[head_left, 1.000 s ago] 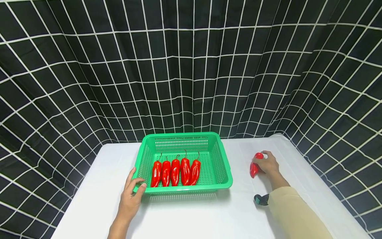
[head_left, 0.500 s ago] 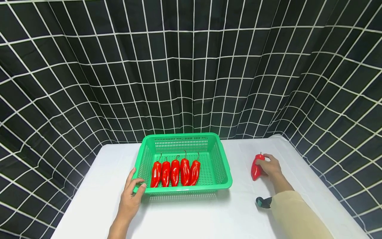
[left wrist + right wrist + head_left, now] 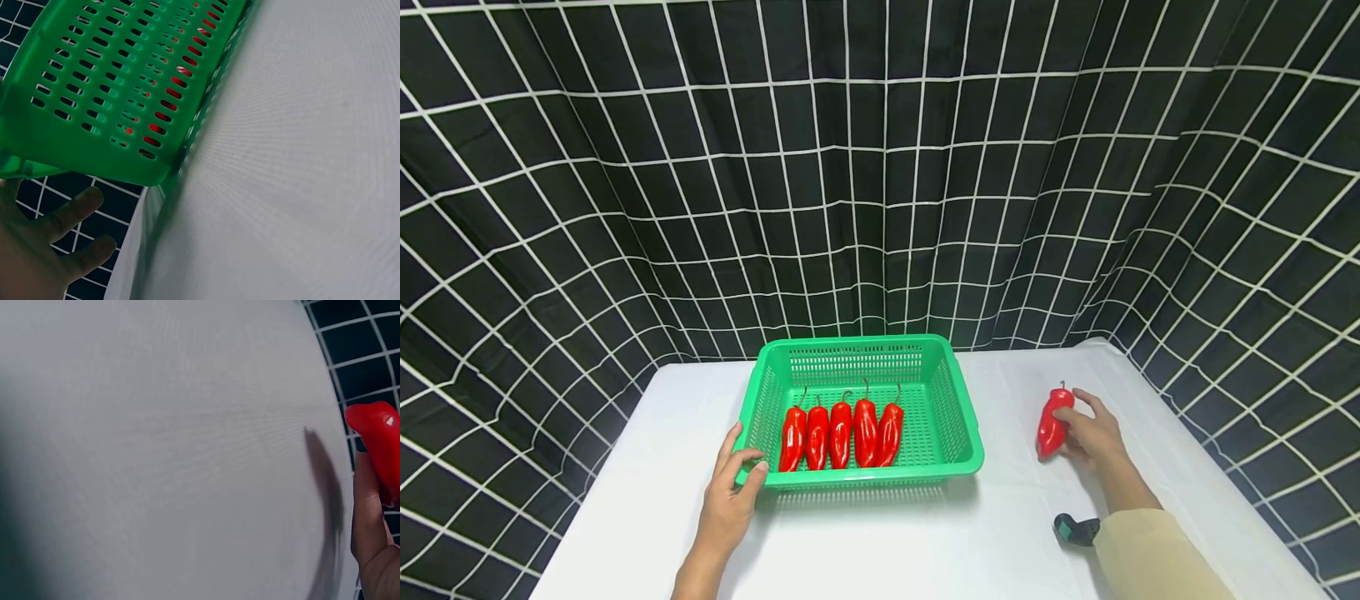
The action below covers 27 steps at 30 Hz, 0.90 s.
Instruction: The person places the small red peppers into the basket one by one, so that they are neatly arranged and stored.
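Note:
In the head view my right hand (image 3: 1096,429) holds a red chili pepper (image 3: 1054,423) at the right of the white table, its stem pointing up and its thumb side towards me. The right wrist view shows part of that pepper (image 3: 380,434) against a finger (image 3: 367,512). A green plastic basket (image 3: 857,478) stands in the middle. Several red peppers (image 3: 841,432) lie side by side in it, stems towards the back. My left hand (image 3: 730,492) grips the basket's front left corner with thumb and fingers at the rim; in the left wrist view two fingers (image 3: 72,212) stand spread, clear of it.
The white tablecloth (image 3: 880,550) spreads around the basket. Black curtains with white grid lines (image 3: 880,208) enclose the back and both sides. A small dark device (image 3: 1075,530) sits at the right sleeve (image 3: 1153,550).
My right hand has drawn the pepper slightly nearer and to the right, and the pepper shows more fully. My left hand and the basket have stayed in place.

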Motion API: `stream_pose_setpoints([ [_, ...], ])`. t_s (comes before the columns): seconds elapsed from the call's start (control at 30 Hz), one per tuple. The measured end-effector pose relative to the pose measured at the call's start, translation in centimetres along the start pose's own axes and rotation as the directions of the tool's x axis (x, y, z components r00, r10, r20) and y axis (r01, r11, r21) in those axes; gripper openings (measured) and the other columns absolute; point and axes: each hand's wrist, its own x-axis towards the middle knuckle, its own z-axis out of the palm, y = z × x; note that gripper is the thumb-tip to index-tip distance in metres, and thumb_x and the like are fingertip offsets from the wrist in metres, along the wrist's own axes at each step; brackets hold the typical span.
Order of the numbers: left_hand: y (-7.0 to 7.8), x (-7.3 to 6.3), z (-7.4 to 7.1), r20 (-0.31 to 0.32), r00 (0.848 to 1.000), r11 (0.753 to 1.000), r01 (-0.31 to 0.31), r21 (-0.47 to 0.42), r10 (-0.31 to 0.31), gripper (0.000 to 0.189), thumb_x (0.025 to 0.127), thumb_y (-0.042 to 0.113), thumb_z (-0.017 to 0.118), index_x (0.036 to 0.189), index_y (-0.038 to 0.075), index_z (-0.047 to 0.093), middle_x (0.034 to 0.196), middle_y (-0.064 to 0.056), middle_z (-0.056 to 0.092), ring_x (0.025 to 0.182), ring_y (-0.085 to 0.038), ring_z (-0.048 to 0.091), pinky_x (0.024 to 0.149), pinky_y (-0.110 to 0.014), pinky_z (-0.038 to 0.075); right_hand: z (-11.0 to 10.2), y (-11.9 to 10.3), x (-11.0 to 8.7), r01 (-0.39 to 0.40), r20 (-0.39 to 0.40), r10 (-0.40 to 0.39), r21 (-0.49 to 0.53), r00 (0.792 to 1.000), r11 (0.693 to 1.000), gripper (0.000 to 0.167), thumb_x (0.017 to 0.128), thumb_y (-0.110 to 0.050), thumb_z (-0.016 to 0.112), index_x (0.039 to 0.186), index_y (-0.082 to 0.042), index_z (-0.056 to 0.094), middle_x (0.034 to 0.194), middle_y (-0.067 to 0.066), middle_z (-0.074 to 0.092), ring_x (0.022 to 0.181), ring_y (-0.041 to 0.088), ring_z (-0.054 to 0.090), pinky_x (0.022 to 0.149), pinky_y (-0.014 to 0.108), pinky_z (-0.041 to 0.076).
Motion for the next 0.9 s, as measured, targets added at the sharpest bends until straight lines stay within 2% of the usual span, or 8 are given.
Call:
stream_pose_setpoints([
  [0.17,0.1,0.0,-0.1,0.002,1.0,1.0,-0.001,-0.005,0.001,0.013,0.097,0.015,0.059,0.107,0.008,0.064,0.156,0.0,0.025,0.14,-0.033,0.022,0.101,-0.059,0.027,-0.3,-0.6,-1.2,0.009,0.015,-0.01,0.059,1.0,0.998,0.079,0.091,-0.023,0.063,0.155,-0.025,0.017,0.144,0.027,0.028,0.097,0.027,0.053,0.069,0.036,0.056],
  [0.47,0.1,0.0,-0.1,0.004,1.0,1.0,-0.002,-0.009,0.003,0.014,0.097,0.015,0.059,0.108,0.008,0.064,0.156,0.0,0.024,0.14,-0.032,0.021,0.101,-0.06,0.027,-0.5,-1.9,-3.7,0.058,0.076,-0.073,0.19,0.994,0.98,0.075,0.093,-0.021,0.062,0.154,-0.03,0.019,0.15,0.025,0.024,0.081,0.009,0.061,0.073,0.039,0.055],
  [0.7,0.1,0.1,-0.1,-0.001,1.0,1.0,-0.011,-0.012,0.011,0.013,0.097,0.014,0.059,0.107,0.008,0.064,0.156,0.0,0.025,0.14,-0.032,0.022,0.1,-0.058,0.028,-0.1,-2.9,-5.9,0.079,0.092,-0.101,0.22,0.991,0.972,0.074,0.093,-0.022,0.063,0.154,-0.033,0.021,0.149,0.023,0.027,0.083,0.008,0.06,0.076,0.04,0.055],
  [0.9,0.1,0.0,0.0,0.003,1.0,1.0,-0.007,-0.015,0.007,0.013,0.097,0.014,0.059,0.107,0.008,0.064,0.156,0.001,0.025,0.14,-0.032,0.022,0.1,-0.056,0.028,0.2,-3.5,-7.8,0.114,0.104,-0.143,0.245,0.984,0.963,0.072,0.094,-0.022,0.063,0.153,-0.035,0.024,0.148,0.019,0.029,0.092,0.01,0.059,0.077,0.04,0.054],
])
